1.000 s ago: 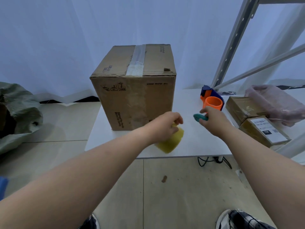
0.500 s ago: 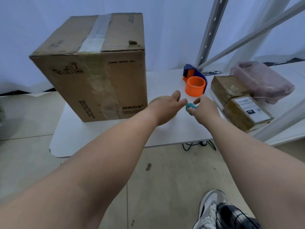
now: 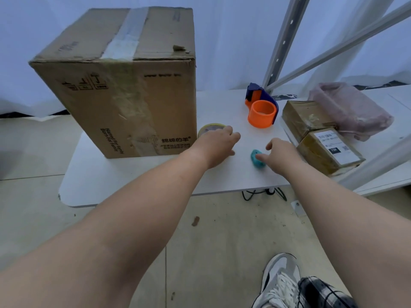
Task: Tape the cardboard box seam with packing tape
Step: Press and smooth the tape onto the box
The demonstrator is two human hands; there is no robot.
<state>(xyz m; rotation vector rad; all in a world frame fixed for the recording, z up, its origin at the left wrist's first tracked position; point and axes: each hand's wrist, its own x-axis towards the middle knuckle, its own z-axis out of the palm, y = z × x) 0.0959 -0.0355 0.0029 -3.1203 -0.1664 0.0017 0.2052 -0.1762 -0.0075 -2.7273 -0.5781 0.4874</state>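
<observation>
A large cardboard box (image 3: 124, 90) stands on the left of the white table (image 3: 133, 183), with a strip of clear tape (image 3: 127, 34) along its top seam. A yellow packing tape roll (image 3: 210, 128) lies flat on the table by the box's right corner. My left hand (image 3: 216, 148) rests over the roll's near edge, fingers stretched out and not gripping. A small teal object (image 3: 258, 161) lies on the table to the right. My right hand (image 3: 281, 152) is beside it with fingers apart, one fingertip touching it.
An orange and blue tape dispenser (image 3: 262, 111) sits behind my hands. Two wrapped parcels (image 3: 327, 150) and a pink bag (image 3: 349, 110) lie on the right. A metal rack upright (image 3: 282, 41) rises behind them. Cables (image 3: 264, 193) hang under the table; my shoe (image 3: 280, 278) is on the floor.
My left hand held the yellow roll above the table edge; the roll now lies flat by the box. My right hand has let the teal object down onto the table. The view moved closer.
</observation>
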